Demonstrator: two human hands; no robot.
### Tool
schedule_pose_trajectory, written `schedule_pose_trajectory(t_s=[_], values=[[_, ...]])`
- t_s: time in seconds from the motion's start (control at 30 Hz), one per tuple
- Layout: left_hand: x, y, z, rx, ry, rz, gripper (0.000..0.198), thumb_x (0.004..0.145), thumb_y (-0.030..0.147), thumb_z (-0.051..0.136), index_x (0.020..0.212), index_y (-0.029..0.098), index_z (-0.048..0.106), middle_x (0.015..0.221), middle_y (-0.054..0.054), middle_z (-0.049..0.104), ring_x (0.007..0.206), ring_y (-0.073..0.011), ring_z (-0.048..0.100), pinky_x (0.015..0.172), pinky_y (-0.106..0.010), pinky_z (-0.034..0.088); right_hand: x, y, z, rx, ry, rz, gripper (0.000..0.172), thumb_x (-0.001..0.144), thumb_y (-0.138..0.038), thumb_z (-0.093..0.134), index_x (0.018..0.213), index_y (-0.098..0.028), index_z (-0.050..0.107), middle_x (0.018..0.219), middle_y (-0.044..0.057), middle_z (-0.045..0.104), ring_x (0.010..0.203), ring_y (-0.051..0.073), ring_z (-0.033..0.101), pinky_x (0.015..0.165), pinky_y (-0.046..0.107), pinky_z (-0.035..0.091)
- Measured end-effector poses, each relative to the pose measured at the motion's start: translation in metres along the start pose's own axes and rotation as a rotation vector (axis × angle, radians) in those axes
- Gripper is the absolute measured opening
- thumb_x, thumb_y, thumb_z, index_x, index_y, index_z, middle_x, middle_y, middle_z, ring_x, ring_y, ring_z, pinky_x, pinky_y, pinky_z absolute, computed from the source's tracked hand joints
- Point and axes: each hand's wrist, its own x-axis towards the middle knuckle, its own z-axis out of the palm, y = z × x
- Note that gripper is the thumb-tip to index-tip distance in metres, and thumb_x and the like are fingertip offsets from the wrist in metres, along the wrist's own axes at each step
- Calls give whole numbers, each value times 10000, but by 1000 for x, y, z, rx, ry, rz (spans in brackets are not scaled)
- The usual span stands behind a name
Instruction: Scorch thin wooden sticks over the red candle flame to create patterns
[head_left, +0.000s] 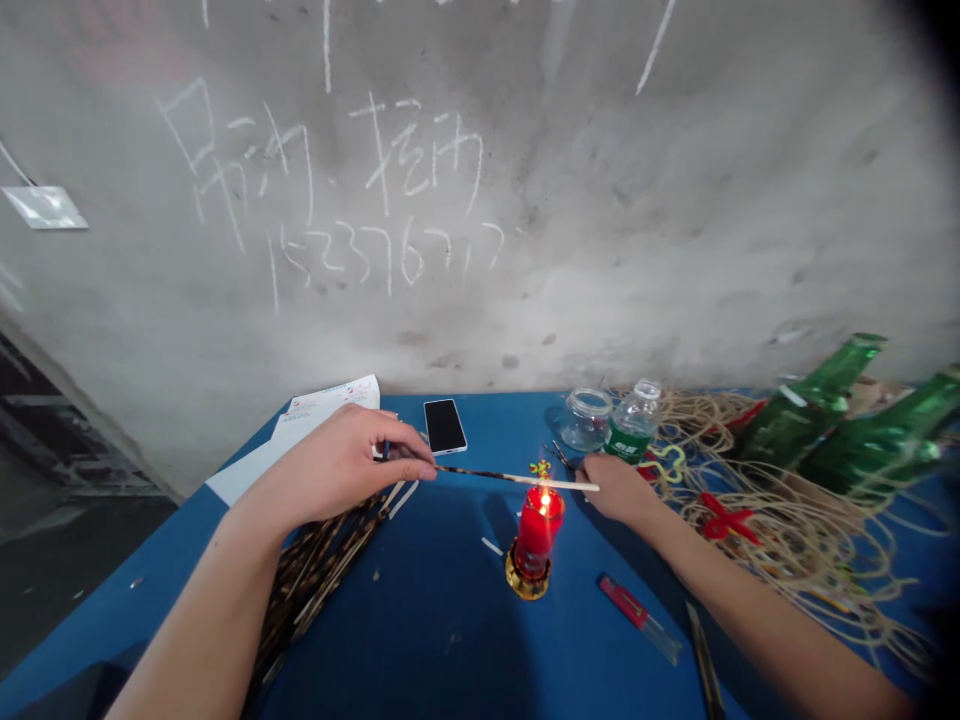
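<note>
My left hand [360, 455] pinches a thin stick [487, 474] between thumb and fingers. The stick lies nearly level, with dark scorched patches towards my hand and a pale bare end at the right. Its pale part passes over the flame of a lit red candle [540, 530] on a gold base. My right hand [611, 485] is low at the table behind the stick's tip, fingers curled and mostly hidden. A small metal tool [562, 455] pokes out by its fingertips; its kind is unclear. Many scorched sticks [322, 570] lie bundled below my left forearm.
On the blue table [420, 640] are a phone [445, 426], paper sheets [292, 435], a glass jar [587, 420], a plastic bottle [634, 420], and a red-and-clear utility knife [637, 615]. Tangled cord [795, 540] and green bottles [817, 405] crowd the right. A concrete wall stands behind.
</note>
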Motion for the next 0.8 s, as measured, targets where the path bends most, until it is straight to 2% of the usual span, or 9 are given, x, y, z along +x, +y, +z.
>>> schedule_pose_trajectory(t_s=[0.23, 0.47, 0.63, 0.8], values=[[0, 0, 2, -4, 12, 21, 186, 967, 578, 805, 949, 418, 898, 950, 77, 823, 877, -166, 708, 787, -317, 470, -10, 10, -10, 7, 19, 31, 375, 1090, -403, 749, 1401, -197, 711, 1427, 122, 720, 1206, 277, 743, 1019, 498, 648], [1, 2, 3, 20, -3, 35, 160, 981, 564, 797, 981, 436, 893, 973, 88, 834, 917, -170, 721, 810, -316, 480, 0, -7, -6, 33, -53, 111, 398, 1085, -409, 756, 1412, -189, 702, 1408, 118, 725, 1180, 274, 752, 993, 493, 658], [1, 2, 3, 22, -1, 59, 163, 988, 560, 796, 983, 427, 890, 980, 95, 841, 923, -165, 727, 824, -309, 486, 1, -19, -6, 28, -64, 91, 406, 1082, -405, 760, 1418, -186, 701, 1428, 128, 716, 1202, 281, 745, 1010, 499, 652], [1, 2, 1, 8, 12, 51, 149, 981, 543, 805, 961, 419, 886, 970, 102, 842, 922, -164, 734, 830, -307, 494, 4, -21, -12, 27, -69, 96, 399, 1084, -405, 757, 1416, -191, 703, 1427, 125, 717, 1199, 279, 745, 1008, 496, 652]])
